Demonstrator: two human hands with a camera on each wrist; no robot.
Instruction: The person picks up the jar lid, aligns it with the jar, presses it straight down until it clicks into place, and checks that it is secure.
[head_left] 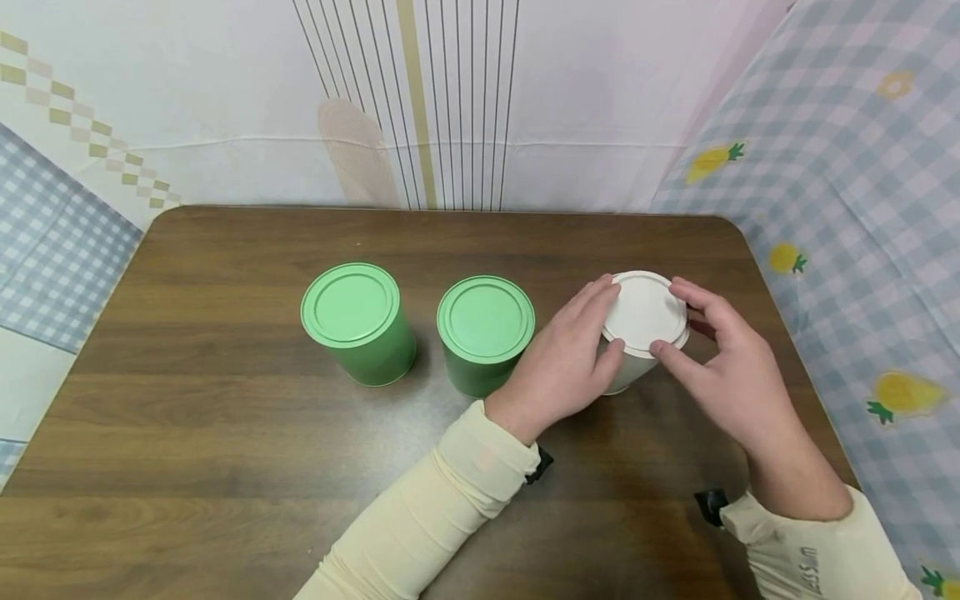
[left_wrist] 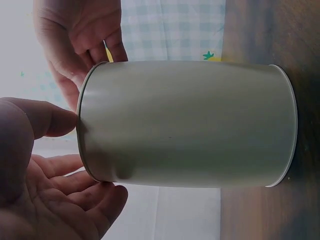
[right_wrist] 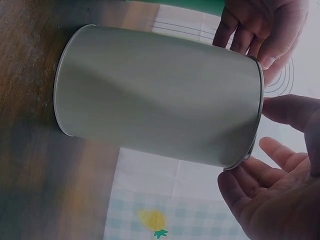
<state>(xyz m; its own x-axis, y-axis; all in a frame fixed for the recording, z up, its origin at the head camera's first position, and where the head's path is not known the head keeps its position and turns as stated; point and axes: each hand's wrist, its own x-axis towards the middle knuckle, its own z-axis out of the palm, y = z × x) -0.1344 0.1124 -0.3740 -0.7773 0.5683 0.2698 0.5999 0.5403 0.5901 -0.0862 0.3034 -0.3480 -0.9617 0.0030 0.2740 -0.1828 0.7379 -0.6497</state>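
A white can [head_left: 633, 367] with a round white lid [head_left: 647, 310] stands upright on the right part of the table. From the left, my left hand [head_left: 566, 358] holds the lid's rim, thumb at the front and fingers along the far left side. My right hand [head_left: 738, 379] grips the rim's right side, its thumb at the front edge and its fingers farther back. In both wrist views the plain can body [left_wrist: 185, 125] shows below the fingers, which sit at the top edge. Just left of my left hand stands a green can [head_left: 486, 321] with its lid on.
A second lidded green can [head_left: 352, 308] stands farther left. All three cans are on the brown wooden table [head_left: 187, 417]. Behind it hangs a white patterned cloth [head_left: 600, 100], and blue checked cloth [head_left: 862, 250] runs along the right edge.
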